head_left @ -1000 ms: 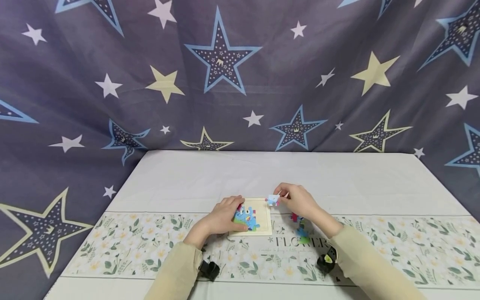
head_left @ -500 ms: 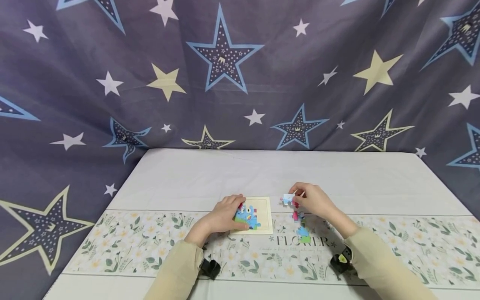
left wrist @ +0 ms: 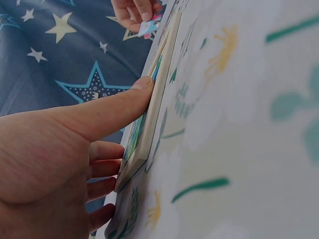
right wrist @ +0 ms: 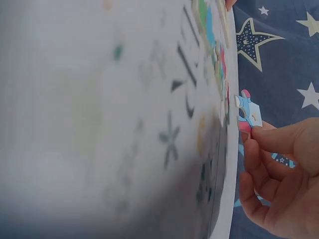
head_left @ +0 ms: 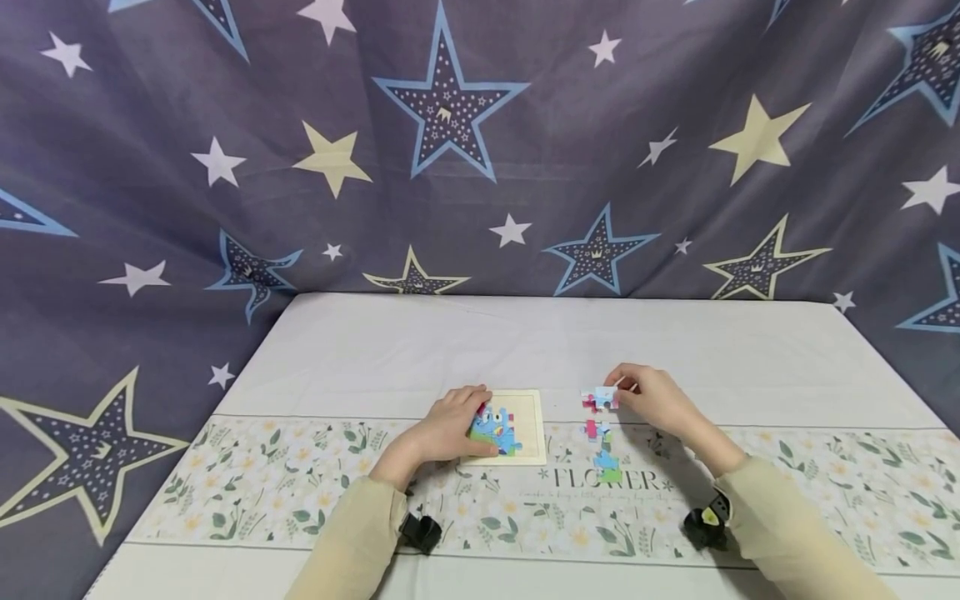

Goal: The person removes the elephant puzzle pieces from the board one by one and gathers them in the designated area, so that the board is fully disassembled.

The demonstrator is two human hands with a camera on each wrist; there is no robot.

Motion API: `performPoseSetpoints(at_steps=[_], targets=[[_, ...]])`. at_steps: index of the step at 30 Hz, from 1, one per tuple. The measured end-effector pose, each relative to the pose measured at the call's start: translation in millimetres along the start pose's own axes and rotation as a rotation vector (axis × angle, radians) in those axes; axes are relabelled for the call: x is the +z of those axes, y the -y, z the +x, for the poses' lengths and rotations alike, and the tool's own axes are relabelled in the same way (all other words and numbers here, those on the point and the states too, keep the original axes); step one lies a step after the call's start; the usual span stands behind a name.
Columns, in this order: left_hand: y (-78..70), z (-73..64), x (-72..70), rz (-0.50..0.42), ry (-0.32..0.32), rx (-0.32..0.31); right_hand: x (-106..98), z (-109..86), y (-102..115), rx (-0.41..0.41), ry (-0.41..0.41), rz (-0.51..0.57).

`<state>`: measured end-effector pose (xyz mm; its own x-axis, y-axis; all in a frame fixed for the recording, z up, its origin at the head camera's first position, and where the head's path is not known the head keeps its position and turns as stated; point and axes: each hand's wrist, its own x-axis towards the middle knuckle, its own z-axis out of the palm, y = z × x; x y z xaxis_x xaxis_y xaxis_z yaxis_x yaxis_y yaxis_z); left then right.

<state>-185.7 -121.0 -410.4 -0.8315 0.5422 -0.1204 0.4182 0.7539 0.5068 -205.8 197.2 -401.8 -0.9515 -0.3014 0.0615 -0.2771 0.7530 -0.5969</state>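
Note:
A shallow wooden puzzle tray point(head_left: 537, 429) lies on the table, its left part filled with joined pieces that form a blue cartoon face point(head_left: 495, 427). My left hand point(head_left: 450, 427) grips the tray at its left side, thumb on the near edge and fingers around the left edge. To the right, my right hand point(head_left: 654, 402) pinches a white, blue and pink jigsaw piece point(right wrist: 252, 113) between thumb and fingers, just above the table. Below it lie loose pieces, a pink one point(head_left: 592, 430) and a blue-green one point(head_left: 607, 463). Another pink piece seems to lie under the held one.
A white table cover point(head_left: 375, 342) with a printed floral band point(head_left: 300, 475) runs beneath everything. Behind the table hangs a dark curtain point(head_left: 517, 183) with stars. Black camera mounts point(head_left: 422, 533) sit at both wrists.
My right hand has moved right, away from the tray to above the loose pieces, with the jigsaw piece still pinched. My left hand has stayed on the tray.

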Motion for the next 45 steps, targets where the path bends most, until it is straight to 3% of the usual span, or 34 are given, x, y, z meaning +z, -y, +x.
performPoseSetpoints(at_steps=[15, 23, 45], targets=[[0.4, 1.1, -0.3, 0.006, 0.002, 0.001, -11, -3.6, -20, 0.021, -0.017, -0.021], [-0.6, -0.3, -0.4, 0.006, 0.0, -0.002, -16, -6.6, -27, 0.045, 0.017, -0.013], [1.3, 0.1, -0.3, 0.007, 0.009, 0.003, -7, 4.1, -31, 0.078, -0.023, -0.102]])
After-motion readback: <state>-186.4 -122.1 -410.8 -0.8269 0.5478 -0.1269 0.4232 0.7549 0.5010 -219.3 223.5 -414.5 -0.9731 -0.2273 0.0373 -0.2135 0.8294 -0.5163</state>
